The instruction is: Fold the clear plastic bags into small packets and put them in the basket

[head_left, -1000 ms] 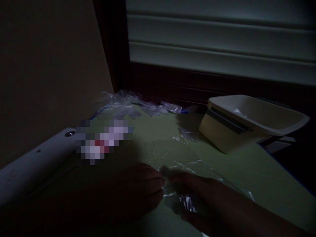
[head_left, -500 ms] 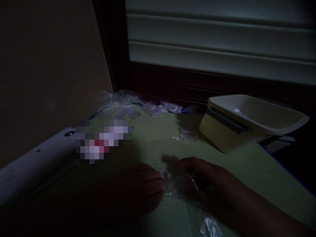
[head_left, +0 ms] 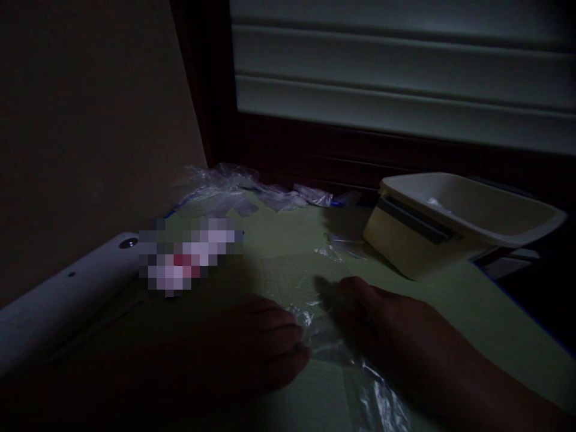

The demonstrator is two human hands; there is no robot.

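Observation:
A clear plastic bag (head_left: 328,342) stretches low over the light green tabletop, between my two hands. My left hand (head_left: 270,345) has its fingers closed together on the crinkled left part of the bag. At the bag's other side, my right hand (head_left: 387,324) is closed, its fingertips in shadow around the film. More clear film (head_left: 382,402) hangs crumpled below my right wrist. Beyond the hands, a flat transparent sheet (head_left: 288,276) lies on the table (head_left: 283,231). The dim light hides the exact finger contacts.
A cream plastic bin (head_left: 405,240) with a grey band stands tilted at the right table edge. Crumpled clear bags (head_left: 234,186) line the back edge. At left are a long white device (head_left: 67,288) and a blurred-out item (head_left: 189,258). A shuttered panel (head_left: 382,78) rises behind.
My right hand has moved slightly right and away from me, its fingers closing more. The film between the hands and below my right wrist has shifted and crumpled. My left hand has barely moved.

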